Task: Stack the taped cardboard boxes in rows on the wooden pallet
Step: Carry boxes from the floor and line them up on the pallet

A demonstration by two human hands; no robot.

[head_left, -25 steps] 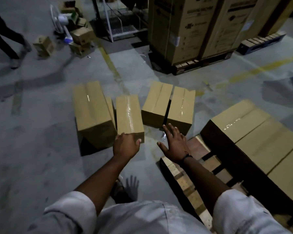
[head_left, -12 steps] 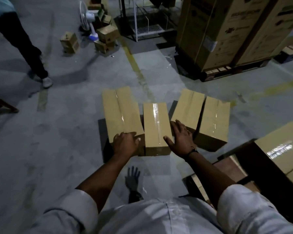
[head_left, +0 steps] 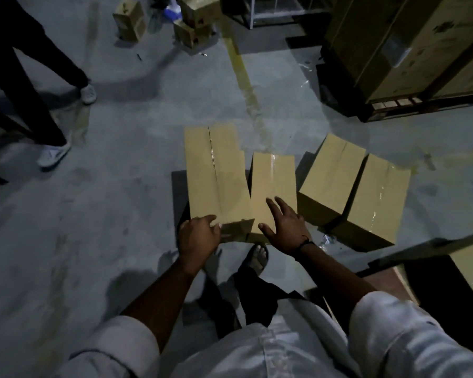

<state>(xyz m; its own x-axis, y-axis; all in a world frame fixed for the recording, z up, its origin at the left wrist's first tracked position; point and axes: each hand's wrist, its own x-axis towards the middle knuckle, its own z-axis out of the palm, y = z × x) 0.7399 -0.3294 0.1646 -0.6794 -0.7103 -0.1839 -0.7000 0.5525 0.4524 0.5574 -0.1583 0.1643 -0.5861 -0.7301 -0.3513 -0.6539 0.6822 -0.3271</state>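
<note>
Taped cardboard box [head_left: 273,186] lies under the spread, empty right hand [head_left: 286,227]. Left hand [head_left: 198,236] touches the taller box [head_left: 216,173] beside it, grip unclear; lifting off-centre could tip or drop one.

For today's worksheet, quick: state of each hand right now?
Left hand: at near edge of the tall box; grip cannot be told.
Right hand: open, fingers spread over the middle box.
</note>
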